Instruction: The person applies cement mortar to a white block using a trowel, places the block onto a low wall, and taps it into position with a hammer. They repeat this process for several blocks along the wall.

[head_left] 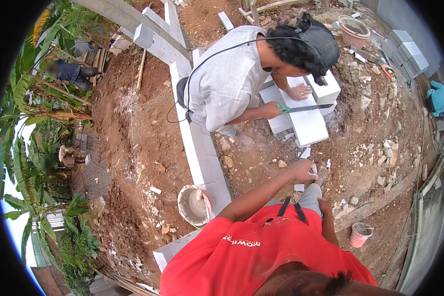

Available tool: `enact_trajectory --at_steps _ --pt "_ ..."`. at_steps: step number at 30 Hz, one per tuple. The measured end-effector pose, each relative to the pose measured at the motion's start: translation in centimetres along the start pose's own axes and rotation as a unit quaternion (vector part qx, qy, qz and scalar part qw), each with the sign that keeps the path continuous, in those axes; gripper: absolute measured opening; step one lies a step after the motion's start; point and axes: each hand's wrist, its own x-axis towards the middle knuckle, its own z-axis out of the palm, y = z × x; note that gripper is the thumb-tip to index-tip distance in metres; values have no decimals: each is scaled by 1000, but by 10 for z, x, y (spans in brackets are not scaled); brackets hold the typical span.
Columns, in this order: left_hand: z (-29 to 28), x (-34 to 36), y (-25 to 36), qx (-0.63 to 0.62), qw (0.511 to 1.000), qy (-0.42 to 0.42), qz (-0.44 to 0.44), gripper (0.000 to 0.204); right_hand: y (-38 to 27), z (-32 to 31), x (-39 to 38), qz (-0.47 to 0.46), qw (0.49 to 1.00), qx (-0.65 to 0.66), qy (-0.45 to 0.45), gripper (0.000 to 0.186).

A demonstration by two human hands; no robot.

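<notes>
My two hands are low, near a long white rectangular block (310,127).
My left hand (303,170) has its fingers curled toward the thumb; I cannot tell whether they pinch anything. My right hand (325,207) is beside my grey trouser leg (310,198), its grip unclear. Ahead, the block lies under a co-worker's green-handled, dark-bladed saw (308,108).

A long white masonry block (309,128), smooth-faced and sharp-edged, lies flat, its near end jutting past the similar white blocks (279,121) stacked about it. A handsaw (308,108) with a green handle and dark, straight blade lies crosswise over its top, the tip pointing right.
</notes>
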Motion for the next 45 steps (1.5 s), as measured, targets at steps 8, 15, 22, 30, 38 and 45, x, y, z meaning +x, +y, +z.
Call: enact_trajectory --at_steps 8,15,22,30,38,45 --pt "78 247 120 -71 995 27 64 25 35 -52 59 40 988 75 131 69" --pt "29 465 65 -83 895 411 -153 27 80 -93 37 148 971 120 146 54" --pt "-96 553 -24 152 763 503 -375 65 177 -49 56 192 890 407 76 37" --pt "-149 556 -144 134 798 401 -430 76 181 -57 55 182 845 500 -48 41" --pt "-174 575 -75 -473 667 555 -151 26 192 -73 76 -6 949 316 5 25" --pt "25 458 77 -525 794 290 -99 16 167 -104 162 112 881 457 44 40"
